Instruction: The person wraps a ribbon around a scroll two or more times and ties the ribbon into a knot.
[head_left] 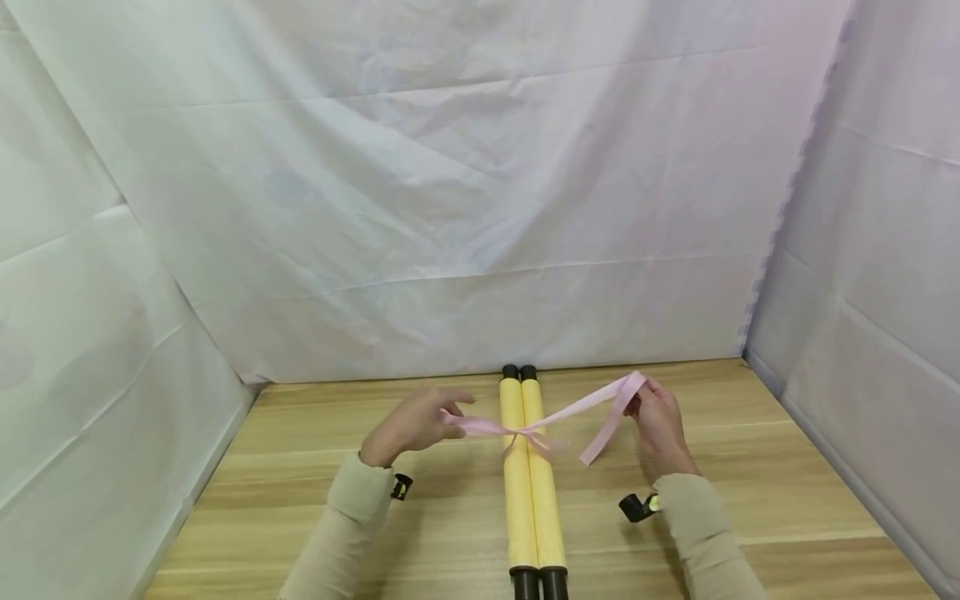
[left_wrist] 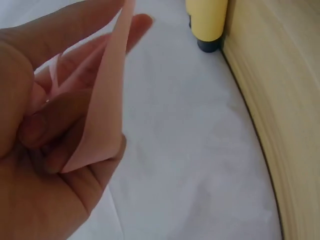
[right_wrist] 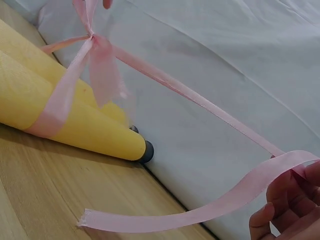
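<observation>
Two yellow rods with black ends (head_left: 519,508) lie side by side on the table, pointing away from me. A pink ribbon (head_left: 577,407) goes round both, gathered in a knot on top with a short tail beside it. On the left side, my left hand (head_left: 415,423) holds a loop of the ribbon, which runs through its bent fingers (left_wrist: 65,117) in the left wrist view. To the right of the rods, my right hand (head_left: 662,423) pinches the other length, stretched up from the knot. Its loose cut end (right_wrist: 100,220) hangs below the right fingers.
The wood-grain table (head_left: 292,517) meets a white cloth wall (head_left: 420,217) at the back. More white cloth (head_left: 877,250) hangs at both sides. Black wrist-worn devices (head_left: 637,507) stick out near both cuffs.
</observation>
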